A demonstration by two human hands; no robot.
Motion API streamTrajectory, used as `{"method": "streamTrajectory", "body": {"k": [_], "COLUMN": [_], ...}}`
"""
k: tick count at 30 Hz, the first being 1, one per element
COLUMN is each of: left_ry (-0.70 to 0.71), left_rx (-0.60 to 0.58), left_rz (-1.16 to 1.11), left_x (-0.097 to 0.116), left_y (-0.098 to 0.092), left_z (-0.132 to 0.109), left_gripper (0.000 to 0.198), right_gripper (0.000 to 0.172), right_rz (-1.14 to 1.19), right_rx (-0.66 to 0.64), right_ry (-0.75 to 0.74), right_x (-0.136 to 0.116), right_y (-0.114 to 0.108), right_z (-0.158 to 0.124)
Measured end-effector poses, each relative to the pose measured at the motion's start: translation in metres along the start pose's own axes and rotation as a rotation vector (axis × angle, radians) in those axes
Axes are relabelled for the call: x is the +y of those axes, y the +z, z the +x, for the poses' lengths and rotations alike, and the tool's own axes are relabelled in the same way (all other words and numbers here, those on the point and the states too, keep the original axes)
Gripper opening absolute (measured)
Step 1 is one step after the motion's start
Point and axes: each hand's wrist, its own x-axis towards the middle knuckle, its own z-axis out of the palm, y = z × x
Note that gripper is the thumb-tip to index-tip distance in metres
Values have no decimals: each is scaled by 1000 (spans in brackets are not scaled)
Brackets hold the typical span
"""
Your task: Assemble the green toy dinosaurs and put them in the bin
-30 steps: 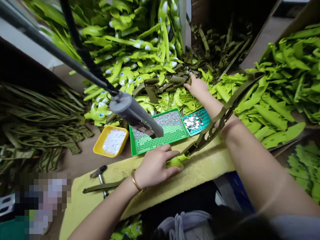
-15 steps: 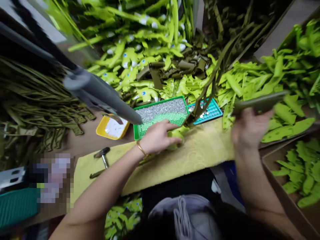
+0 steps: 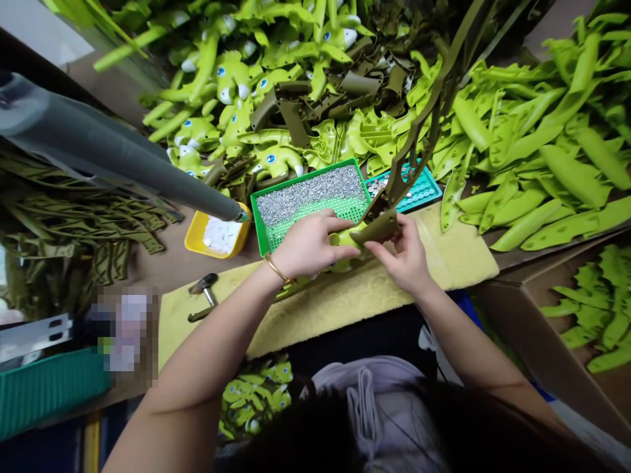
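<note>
My left hand [image 3: 310, 246] grips a lime-green plastic toy piece [image 3: 348, 238] over the yellow cloth, its fingers covering much of it. My right hand [image 3: 407, 256] pinches a short curved olive plastic cover [image 3: 378, 227] at the right end of the green piece. The cover's edge meets or overlaps the green piece; whether it is seated I cannot tell. From the same spot a long olive plastic limb [image 3: 419, 131] rises up and to the right. Just behind my left hand lies a green tray [image 3: 256, 226] of small metal screws.
A grey power screwdriver [image 3: 197, 187] slants in from the left, its tip near a yellow tub [image 3: 190, 242] of white bits. A hammer [image 3: 207, 287] rests on the yellow cloth [image 3: 444, 256]. Lime-green parts [image 3: 537, 151] heap at right; a teal tray [image 3: 428, 187] holds small discs.
My right hand has come in from the right with the olive cover, bringing it against the green piece. My left hand keeps its grip. The whole view has shifted slightly.
</note>
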Motion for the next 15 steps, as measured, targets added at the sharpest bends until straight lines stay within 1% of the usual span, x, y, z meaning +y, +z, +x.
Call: {"method": "streamTrajectory", "body": {"k": [2,3,4,5,6,7,8,9,10,11,12,14,15], "left_ry": [20,30,45,67,98,131,161,185,198,200,194,159,137], "left_rx": [23,38,47,47,42,42,49,57,66,76,82,96,103], "left_rz": [28,33,31,23,12,-3,-20,-40,-56,-62,-57,-18,3], "left_x": [2,4,6,8,10,12,15,18,20,23,25,27,28], "left_y": [0,0,0,-1,-1,-1,-2,-2,-3,-3,-3,-2,-2], "left_z": [-5,-8,-13,-18,-24,-29,-35,-39,-43,-47,-49,-52,-52], "left_gripper": [51,49,47,46,45,45,49,55,61,65,64,54,49], "right_gripper": [68,75,79,80,76,68,56,43,31,22,17,14,14], "right_rz": [43,95,157,214,257,284,298,305,313,326,346,387,395], "right_rx": [127,160,142,70,-44,-164,-261,-317,-331,-312,-276,-191,-155], "right_ry": [10,32,65,102,125,124,98,51,-6,-60,-97,-117,-98], "right_x": [-1,-2,-4,-7,-10,-14,-18,-22,-26,-29,-31,-32,-32], "right_y": [7,9,10,10,9,7,7,7,8,11,15,25,31], "right_z": [-1,-1,0,1,2,3,4,5,5,5,4,0,-3]}}
